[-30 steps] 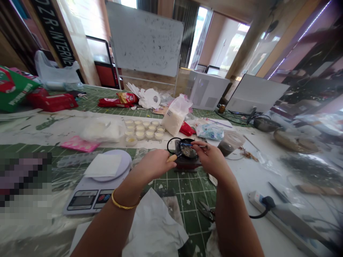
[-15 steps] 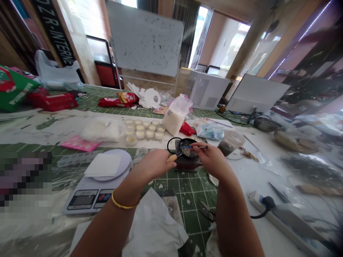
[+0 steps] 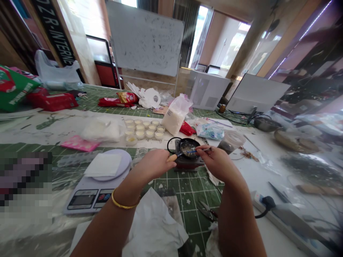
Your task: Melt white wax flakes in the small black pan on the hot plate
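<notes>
A small black frying pan (image 3: 188,147) rests on a dark electric hot plate (image 3: 184,163). My left hand (image 3: 154,164) is closed around the pan's wooden handle (image 3: 172,157). Inside the pan lies some pale, partly clear material, too small to make out. Pinched in my right hand (image 3: 215,159) is a thin blue stick (image 3: 192,152), its tip reaching into the pan. Behind the pan leans a clear bag of white pellets (image 3: 174,117). Several small glass cups (image 3: 144,130) filled with pale wax-like material stand to its left.
A kitchen scale (image 3: 99,182) with white paper on it sits at left. Crumpled white paper (image 3: 155,228) and pliers (image 3: 206,210) lie in front. At right are a tub of dark material (image 3: 230,142) and a power strip (image 3: 284,221) with a plug. A whiteboard (image 3: 146,39) stands behind.
My right hand has shifted right and slightly down, bringing the blue stick toward the pan's right side. My left hand stays on the handle, and the pan has hardly moved.
</notes>
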`<state>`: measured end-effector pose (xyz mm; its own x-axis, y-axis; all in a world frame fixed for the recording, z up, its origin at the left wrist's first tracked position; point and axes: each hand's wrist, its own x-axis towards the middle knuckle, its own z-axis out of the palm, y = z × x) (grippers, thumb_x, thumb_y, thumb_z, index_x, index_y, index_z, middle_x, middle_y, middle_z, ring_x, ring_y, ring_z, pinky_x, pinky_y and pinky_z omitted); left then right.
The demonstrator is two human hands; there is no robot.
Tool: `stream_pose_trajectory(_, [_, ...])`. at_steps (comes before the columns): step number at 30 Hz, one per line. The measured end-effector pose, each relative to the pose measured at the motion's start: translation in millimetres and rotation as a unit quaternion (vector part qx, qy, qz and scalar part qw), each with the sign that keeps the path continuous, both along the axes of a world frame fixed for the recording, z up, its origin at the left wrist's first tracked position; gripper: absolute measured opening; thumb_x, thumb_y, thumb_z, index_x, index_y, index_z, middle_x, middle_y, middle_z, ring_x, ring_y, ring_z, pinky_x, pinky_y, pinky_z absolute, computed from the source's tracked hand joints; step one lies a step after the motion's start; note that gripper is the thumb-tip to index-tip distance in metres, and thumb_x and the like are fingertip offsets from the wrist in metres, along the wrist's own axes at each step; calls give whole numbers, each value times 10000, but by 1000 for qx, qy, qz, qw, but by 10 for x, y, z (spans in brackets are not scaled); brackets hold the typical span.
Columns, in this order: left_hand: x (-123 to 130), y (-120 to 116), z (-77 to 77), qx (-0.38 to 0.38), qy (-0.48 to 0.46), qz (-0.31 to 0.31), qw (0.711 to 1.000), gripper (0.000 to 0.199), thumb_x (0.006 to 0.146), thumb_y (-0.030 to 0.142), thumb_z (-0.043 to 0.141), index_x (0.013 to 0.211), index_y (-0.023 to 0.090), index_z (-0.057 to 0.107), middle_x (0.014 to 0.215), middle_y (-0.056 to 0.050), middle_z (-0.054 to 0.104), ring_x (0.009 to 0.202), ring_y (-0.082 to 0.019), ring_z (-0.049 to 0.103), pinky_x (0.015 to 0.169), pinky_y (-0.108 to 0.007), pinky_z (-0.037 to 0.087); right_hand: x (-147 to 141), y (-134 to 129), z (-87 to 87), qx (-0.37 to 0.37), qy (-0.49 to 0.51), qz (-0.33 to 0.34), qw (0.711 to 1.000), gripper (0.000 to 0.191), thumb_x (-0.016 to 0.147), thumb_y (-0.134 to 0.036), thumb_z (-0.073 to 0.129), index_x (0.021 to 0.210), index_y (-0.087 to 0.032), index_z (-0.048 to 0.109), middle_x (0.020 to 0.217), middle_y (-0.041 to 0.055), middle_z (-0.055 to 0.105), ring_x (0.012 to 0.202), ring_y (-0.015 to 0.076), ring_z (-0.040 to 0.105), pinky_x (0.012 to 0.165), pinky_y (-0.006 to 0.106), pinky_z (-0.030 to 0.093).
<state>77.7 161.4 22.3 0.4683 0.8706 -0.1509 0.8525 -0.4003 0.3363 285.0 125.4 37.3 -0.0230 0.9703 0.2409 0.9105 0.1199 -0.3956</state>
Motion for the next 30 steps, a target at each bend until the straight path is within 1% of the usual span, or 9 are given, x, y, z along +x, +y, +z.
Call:
stream_pose_trajectory(3, [1, 6, -10, 4, -3, -5, 1000, 366, 753, 485, 414, 688, 166, 583, 695, -66, 625, 604, -170, 553, 480, -264, 264, 3, 3, -1, 6, 5, 1, 1000, 298, 861, -349, 386, 952, -224, 641, 847, 37, 681, 806, 192, 610, 698, 280, 415])
stream_pose_trajectory(6, [-1, 5, -10, 6, -6, -7, 1000, 366, 753, 486, 413, 680, 167, 578, 690, -66, 624, 608, -172, 554, 475, -266, 255, 10, 6, -1, -3, -1, 6, 1000, 293, 859, -348, 392, 940, -221, 643, 827, 38, 680, 796, 195, 610, 689, 280, 412])
stream_pose_trajectory(10, [-3, -1, 6, -2, -4, 2, 1000, 369, 752, 487, 419, 698, 164, 588, 686, -65, 623, 611, -173, 563, 478, -265, 259, 35, 19, 4, 27, -25, -49, 998, 304, 863, -348, 384, 964, -222, 642, 803, 51, 674, 772, 202, 604, 679, 283, 401])
stream_pose_trajectory(13, [-4, -3, 13, -1, -3, 1, 1000, 373, 754, 489, 418, 700, 165, 595, 691, -68, 623, 612, -175, 563, 483, -265, 268, 51, 27, 13, -3, -53, -47, 997, 310, 866, -342, 378, 953, -215, 648, 786, 61, 672, 760, 206, 601, 664, 282, 391])
stream_pose_trajectory(17, [-7, -2, 5, 2, -3, -2, 1000, 382, 756, 499, 413, 723, 173, 609, 730, -79, 632, 626, -188, 557, 502, -267, 295, 49, 32, 13, 16, -51, -67, 996, 309, 868, -346, 378, 983, -226, 638, 797, 56, 673, 783, 212, 600, 669, 285, 389])
stream_pose_trajectory(21, [-9, 1, -5, 1, -3, -3, 1000, 380, 754, 504, 413, 725, 179, 606, 727, -76, 630, 616, -188, 546, 500, -268, 294, 43, 47, 4, -11, -51, -46, 998, 306, 868, -326, 375, 975, -219, 641, 853, 62, 679, 831, 218, 603, 707, 292, 396])
stream_pose_trajectory(24, [-10, 2, -3, 5, -4, -6, 1000, 371, 753, 505, 415, 703, 182, 590, 713, -69, 626, 601, -182, 540, 485, -265, 274, 51, 57, 5, -1, -55, -65, 996, 315, 869, -334, 370, 985, -215, 638, 844, 71, 677, 825, 225, 604, 704, 299, 398])
stream_pose_trajectory(27, [-10, 0, 4, 3, -3, -8, 1000, 371, 756, 500, 414, 702, 180, 592, 717, -71, 627, 604, -184, 542, 489, -269, 278, 59, 62, 7, -13, -59, -61, 996, 320, 871, -339, 365, 976, -214, 641, 855, 74, 679, 829, 230, 605, 710, 306, 399])
stream_pose_trajectory(30, [-9, -3, 7, 1, -3, -6, 1000, 371, 756, 497, 414, 706, 176, 594, 718, -73, 627, 604, -179, 542, 493, -266, 276, 57, 66, -1, 12, -38, -69, 997, 314, 870, -338, 374, 991, -222, 639, 892, 64, 679, 858, 222, 601, 725, 300, 400])
